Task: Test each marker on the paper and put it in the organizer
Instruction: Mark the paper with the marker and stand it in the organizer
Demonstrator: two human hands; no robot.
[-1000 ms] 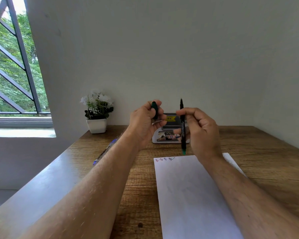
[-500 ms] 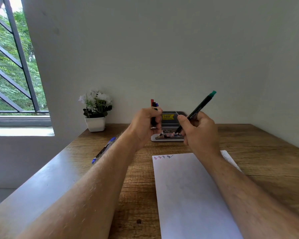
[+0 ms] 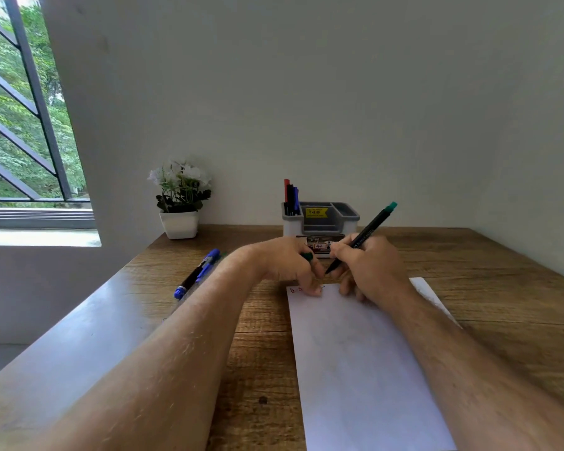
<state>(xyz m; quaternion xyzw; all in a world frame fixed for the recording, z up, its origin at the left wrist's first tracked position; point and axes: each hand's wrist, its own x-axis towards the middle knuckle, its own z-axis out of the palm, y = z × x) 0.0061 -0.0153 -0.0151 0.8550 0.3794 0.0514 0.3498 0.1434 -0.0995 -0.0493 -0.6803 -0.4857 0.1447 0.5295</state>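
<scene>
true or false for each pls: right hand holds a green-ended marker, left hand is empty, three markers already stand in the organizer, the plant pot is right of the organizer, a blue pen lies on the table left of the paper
1. The right hand holds a marker with a green end. True.
2. The left hand is empty. False: it holds a green cap, its fingertips resting on the paper.
3. Three markers stand in the organizer. True: red, black and blue, in its left compartment.
4. The plant pot is right of the organizer. False: it stands to its left, near the wall.
5. A blue pen lies on the table left of the paper. True.
</scene>
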